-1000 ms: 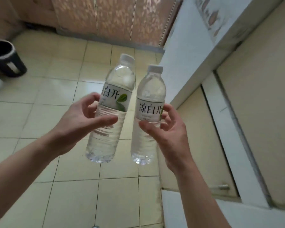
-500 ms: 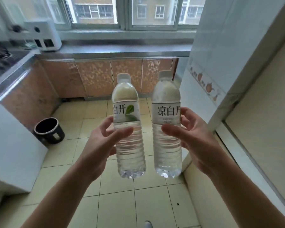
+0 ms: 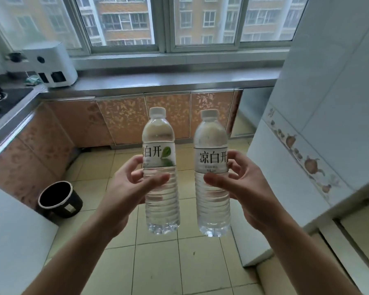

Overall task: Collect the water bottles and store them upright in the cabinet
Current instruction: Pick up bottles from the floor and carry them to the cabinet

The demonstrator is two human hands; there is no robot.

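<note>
Left hand (image 3: 128, 188) grips left bottle (image 3: 161, 173), right hand (image 3: 243, 188) grips right bottle (image 3: 212, 173); both upright, apart, before window (image 3: 164, 24).

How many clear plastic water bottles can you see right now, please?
2. One clear plastic water bottle held upright in the left hand; the other bottle upright in the right hand. Others may be out of view.

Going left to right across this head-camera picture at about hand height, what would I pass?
Black waste bin → left hand → bottle with the green leaf label → bottle with the plain label → right hand → white tiled wall with a fruit border.
</note>
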